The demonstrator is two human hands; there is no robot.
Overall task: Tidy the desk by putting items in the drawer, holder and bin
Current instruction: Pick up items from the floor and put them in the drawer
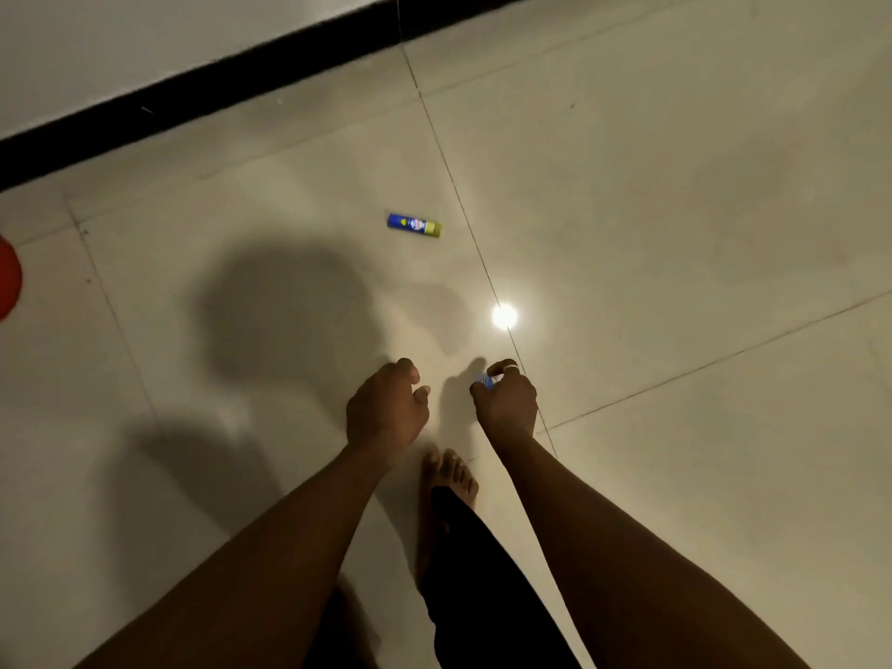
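Reach straight ahead with left hand (386, 409) - loosely curled, empty, nearer to glue stick (414, 225) lying crosswise, cap rightward - right hand (506, 400) pinching small blue item (484, 379).

The glue stick (413, 225) was blue with a yellow-green cap and a white-and-red patch. The floor (675, 234) was pale cream tile with thin dark grout lines, and black skirting (241, 74) ran along its far edge below a white wall (145, 31). A red object (8, 277) showed at its left edge. The right hand (507, 400) pinched a blue small item (484, 379).
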